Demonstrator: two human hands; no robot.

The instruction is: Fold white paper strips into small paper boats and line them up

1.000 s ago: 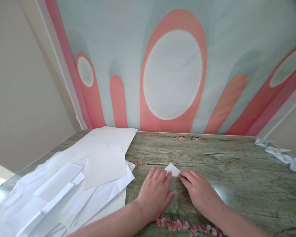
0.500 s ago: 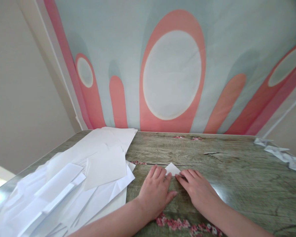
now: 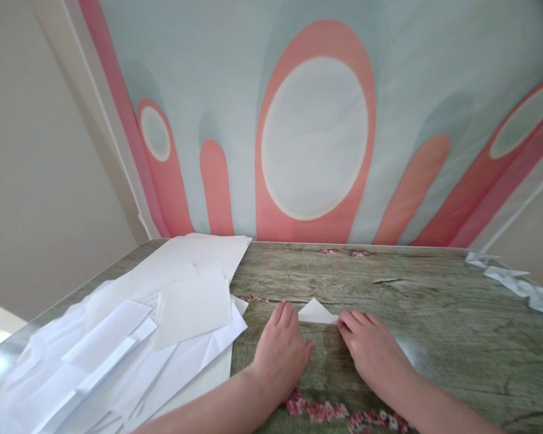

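Paper triangle (image 3: 315,311) lay on the counter (image 3: 434,319) at lower centre of the frame. Right hand (image 3: 371,342) pinched its right corner, grip narrow; left hand (image 3: 281,349) rested palm-down at its left corner, grip indeterminable. Faint lines (image 3: 314,316) on it were illegible.

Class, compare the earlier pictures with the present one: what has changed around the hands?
The left hand has drawn its fingers leftward; the right hand has shifted slightly right, baring more of the folded paper triangle between them. The paper pile and the folded paper pieces at right stayed put.
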